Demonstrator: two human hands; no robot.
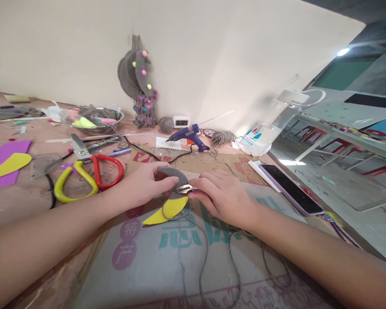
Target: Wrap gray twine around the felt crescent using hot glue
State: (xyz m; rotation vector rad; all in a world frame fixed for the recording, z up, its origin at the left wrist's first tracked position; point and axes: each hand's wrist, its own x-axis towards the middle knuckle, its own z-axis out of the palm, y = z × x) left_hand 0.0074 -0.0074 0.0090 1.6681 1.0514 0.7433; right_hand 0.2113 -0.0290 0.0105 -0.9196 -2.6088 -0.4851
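Pinching the part-wrapped yellow crescent [173,207] at the dial's centre, your left hand's [149,184] grip meets your right hand [223,195] at three o'clock, grasping a small metal tool [184,188], with scissors [95,169] toward ten o'clock on the desk [28,210].

The right hand [223,195] hides part of the small silver metal tool [184,188], the left thumb [167,184] covers some of the grey-yarn-wrapped yellow crescent [173,207], the flat purple sheet [3,152] leaves the left edge, and the white digital clock's [182,122] digits are unclear.
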